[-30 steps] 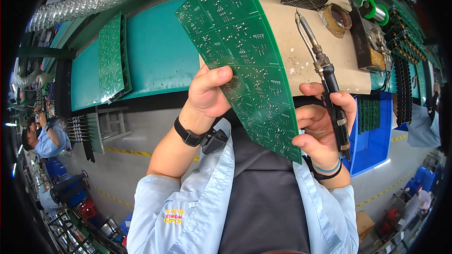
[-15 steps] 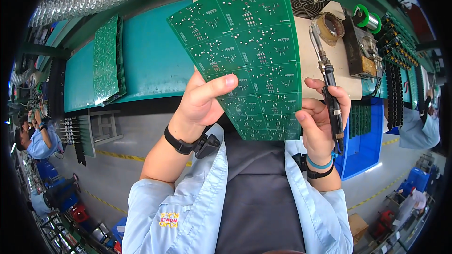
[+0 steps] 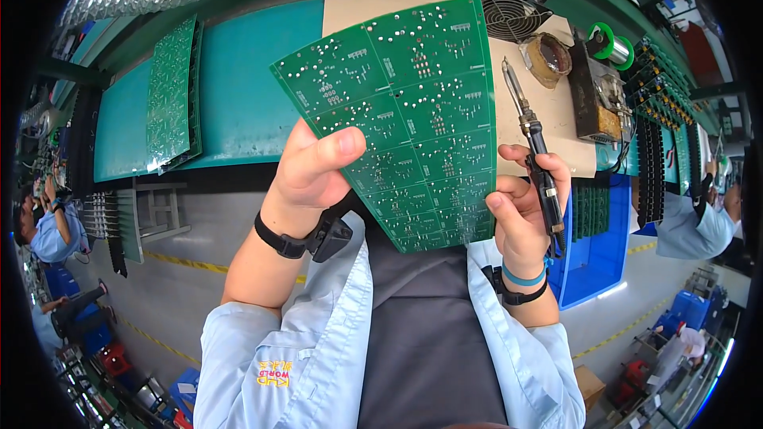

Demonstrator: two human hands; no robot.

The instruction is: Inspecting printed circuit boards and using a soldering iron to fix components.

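Right now you hold one green board (image 3: 413, 119) up in the middle of the frame, solder side toward you, so its rows of joints face your eyes. Your left hand (image 3: 314, 171) pinches its left edge, thumb flat on the near face and the other fingers hidden behind. Your right hand (image 3: 520, 218) does two jobs: its thumb tip presses the board's lower right edge, while the other fingers are curled tight around one soldering iron (image 3: 536, 167), tip pointing up and away from the panel, likely to keep the hot end off the board while you look.

By my count the board is a panel of about ten small repeated circuits, two columns of five.

At upper left, a second panel (image 3: 171, 95) lies on the teal mat (image 3: 238, 103), perhaps on a stack of them; I cannot tell how many. At upper right sit one small fan (image 3: 517, 12), one tip-cleaner pot (image 3: 548, 59) and one green solder spool (image 3: 612, 46), all near your iron hand. One blue bin (image 3: 592, 262) stands at right. You wear one wristband on each wrist, plus a light blue band on the right.
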